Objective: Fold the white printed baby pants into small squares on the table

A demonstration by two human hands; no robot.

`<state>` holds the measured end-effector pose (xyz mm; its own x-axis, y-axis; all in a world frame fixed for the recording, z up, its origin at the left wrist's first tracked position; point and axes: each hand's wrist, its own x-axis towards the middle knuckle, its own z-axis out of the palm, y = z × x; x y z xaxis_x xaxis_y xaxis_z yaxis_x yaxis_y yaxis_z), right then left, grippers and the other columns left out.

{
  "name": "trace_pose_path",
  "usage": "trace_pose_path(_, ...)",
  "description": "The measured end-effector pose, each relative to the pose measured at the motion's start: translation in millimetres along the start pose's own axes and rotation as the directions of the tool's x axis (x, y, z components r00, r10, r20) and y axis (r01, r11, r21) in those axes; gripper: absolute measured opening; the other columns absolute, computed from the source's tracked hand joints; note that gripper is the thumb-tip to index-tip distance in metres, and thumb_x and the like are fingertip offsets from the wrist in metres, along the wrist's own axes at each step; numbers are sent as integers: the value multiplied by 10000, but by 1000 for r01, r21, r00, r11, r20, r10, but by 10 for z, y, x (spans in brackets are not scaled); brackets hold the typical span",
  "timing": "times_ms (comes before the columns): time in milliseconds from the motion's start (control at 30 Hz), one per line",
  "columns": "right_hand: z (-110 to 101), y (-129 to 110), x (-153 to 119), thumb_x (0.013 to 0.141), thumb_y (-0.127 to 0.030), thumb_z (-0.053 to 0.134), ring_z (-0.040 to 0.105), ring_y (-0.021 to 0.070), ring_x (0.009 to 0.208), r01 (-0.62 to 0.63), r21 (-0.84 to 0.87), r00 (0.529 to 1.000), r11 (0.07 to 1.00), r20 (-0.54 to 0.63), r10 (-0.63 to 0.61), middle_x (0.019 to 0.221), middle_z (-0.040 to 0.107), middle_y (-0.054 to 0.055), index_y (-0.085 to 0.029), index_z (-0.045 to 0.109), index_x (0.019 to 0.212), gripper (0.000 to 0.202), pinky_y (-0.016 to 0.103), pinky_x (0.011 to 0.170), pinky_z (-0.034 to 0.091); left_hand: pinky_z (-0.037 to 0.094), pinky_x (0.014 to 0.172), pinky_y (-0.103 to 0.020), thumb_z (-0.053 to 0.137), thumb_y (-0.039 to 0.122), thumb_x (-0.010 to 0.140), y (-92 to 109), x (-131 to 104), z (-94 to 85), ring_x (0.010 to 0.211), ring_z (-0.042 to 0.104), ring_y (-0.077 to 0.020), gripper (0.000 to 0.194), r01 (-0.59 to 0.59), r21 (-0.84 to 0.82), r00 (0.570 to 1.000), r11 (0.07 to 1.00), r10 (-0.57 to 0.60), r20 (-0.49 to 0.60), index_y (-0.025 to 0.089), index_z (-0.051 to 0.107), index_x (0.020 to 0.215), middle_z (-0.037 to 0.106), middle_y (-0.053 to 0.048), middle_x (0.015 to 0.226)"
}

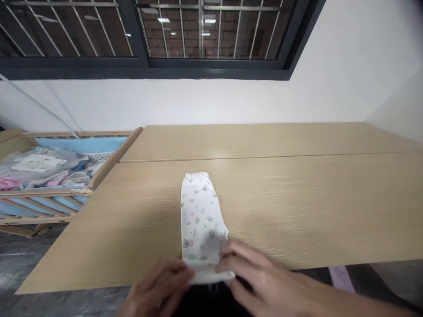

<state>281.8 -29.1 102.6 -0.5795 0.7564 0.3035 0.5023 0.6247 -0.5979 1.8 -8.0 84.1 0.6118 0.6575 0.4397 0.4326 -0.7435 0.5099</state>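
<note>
A small white garment [200, 215] with green and pink prints lies folded lengthwise on the wooden table [297, 198], its narrow end pointing away from me. The band at its near end sits at the table's front edge. My left hand [160, 286] has its fingers closed on the left corner of that band. On the right side, my right hand [251, 273] grips the band's other end between thumb and fingers. Both hands are slightly blurred.
A wooden crib [109, 169] with blue lining stands at the left, holding a heap of clothes [49, 167]. Behind the table are a white wall [205, 101] and a dark-framed barred window [211, 64]. A pinkish object [342, 278] shows below the front edge.
</note>
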Motion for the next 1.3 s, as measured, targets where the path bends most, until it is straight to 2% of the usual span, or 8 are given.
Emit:
trace_pose_path(167,-339,337,636,971,-264,562,652,171,782,-144,175,979,974,-116,166,961,675,43,-240,629,1196,236,327,657,575,583,781,-287,587,370,935,-233,761,-206,831,705,-188,217,286,83,947,955,-268,-179,259,743,1037,758,-29,934)
trace_pose_path(333,-302,1069,1325,866,-237,653,619,156,775,-264,256,891,930,-303,337,902,653,28,-184,616,1085,229,292,694,512,527,894,-328,535,314,903,-758,1543,-169,926,683,-216,291,405,183,913,896,-384,-137,192,733,1078,765,-70,1090)
trace_pose_path(567,-54,1700,1703,845,-140,599,613,153,797,-421,171,853,891,-260,453,893,659,20,-173,604,1013,172,268,721,478,496,858,-321,525,155,892,-1293,1927,154,923,684,-231,241,417,343,903,841,-428,-49,137,731,1017,762,-134,1039)
trace_pose_path(800,-120,1407,1459,968,-244,533,539,268,1242,-148,-222,960,964,-268,85,1317,584,165,-152,571,1262,310,438,1058,437,424,1056,-504,498,293,969,-701,1355,267,1234,570,-356,401,301,503,952,810,-281,-118,96,577,1309,619,-218,1346)
trace_pose_path(900,-136,1126,1311,1036,-334,445,401,284,1428,102,-289,994,952,-14,-111,1545,435,165,-164,485,1432,433,500,1166,334,489,1011,-502,463,405,987,-364,831,511,1231,598,-360,506,146,597,989,789,-120,-84,75,520,1366,610,-236,1367)
trace_pose_path(1033,54,983,1240,1071,-371,368,214,216,1538,364,-168,902,916,310,-302,1645,291,119,-159,353,1552,526,429,1243,214,530,995,-494,468,487,974,-198,436,871,1320,546,-392,595,130,674,991,727,-111,-71,21,528,1341,604,-270,1370)
trace_pose_path(1133,224,1131,1297,1072,-433,344,169,199,1549,351,-119,864,929,425,-271,1654,259,93,-175,303,1583,573,405,1265,148,532,1014,-488,468,462,982,-209,417,976,1337,534,-397,571,166,692,986,702,-141,-94,0,561,1305,617,-278,1352)
trace_pose_path(1300,218,1602,1584,1061,-490,321,134,226,1554,209,-190,897,959,429,-110,1666,183,62,-203,262,1601,615,463,1274,87,546,1014,-454,424,436,1008,-263,468,906,1300,583,-352,536,162,674,987,721,-126,-103,38,567,1336,606,-230,1398)
